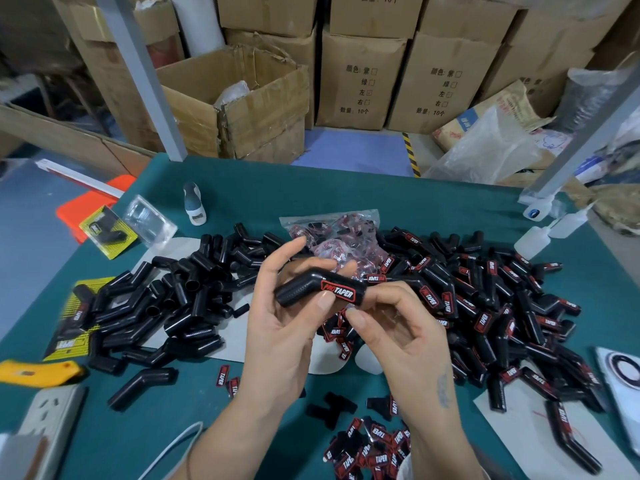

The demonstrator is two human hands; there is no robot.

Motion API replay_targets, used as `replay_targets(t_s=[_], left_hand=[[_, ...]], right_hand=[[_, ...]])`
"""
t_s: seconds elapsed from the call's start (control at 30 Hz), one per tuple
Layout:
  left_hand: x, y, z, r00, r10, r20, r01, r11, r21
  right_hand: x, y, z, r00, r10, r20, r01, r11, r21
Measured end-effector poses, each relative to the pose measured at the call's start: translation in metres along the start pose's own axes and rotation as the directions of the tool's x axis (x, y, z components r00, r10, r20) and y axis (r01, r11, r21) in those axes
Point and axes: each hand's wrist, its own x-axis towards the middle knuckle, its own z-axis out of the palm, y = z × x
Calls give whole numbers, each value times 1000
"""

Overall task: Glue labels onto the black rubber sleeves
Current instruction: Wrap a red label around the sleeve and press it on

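Sleeve (313,287), bent black rubber with a red "PRO TAPER" label (338,290) on it, is held above the green counter (346,188). Left hand (280,327) has its grip clamped on it, thumb on the near side, fingers behind. Right hand (401,327) has fingers curled at the label end; whether that grip is on the sleeve, cannot tell. Unlabeled sleeves (166,299) piled left, labeled ones (502,306) right. Loose labels (370,448) near edge. Glue bottles (533,239) far right.
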Motion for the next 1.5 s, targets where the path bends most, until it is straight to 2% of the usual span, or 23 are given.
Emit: replay_targets(t_s=[0.23,0.43,0.7,0.97,1.27,1.43,1.5], left_hand=[[-3,1,4,999,30,22,-32,994,105],[-2,3,3,999,-41,31,37,993,109],[-2,-1,0,998,-45,51,37,990,139],[2,-6,-6,998,16,56,-30,966,259],[-1,-7,-5,996,6,87,-25,973,227],[4,3,-8,992,76,102,-109,917,383],[4,4,-9,992,69,110,-106,915,389]], right_hand=[[2,3,4,996,-52,-70,57,996,68],[3,7,-1,994,-71,-82,79,992,98],[5,10,-5,996,-15,-85,24,994,108],[10,14,-4,997,60,-57,-51,987,156],[10,17,-8,994,89,-60,-78,982,169],[10,16,-2,996,79,-41,-73,987,140],[10,16,1,996,78,-53,-69,987,148]])
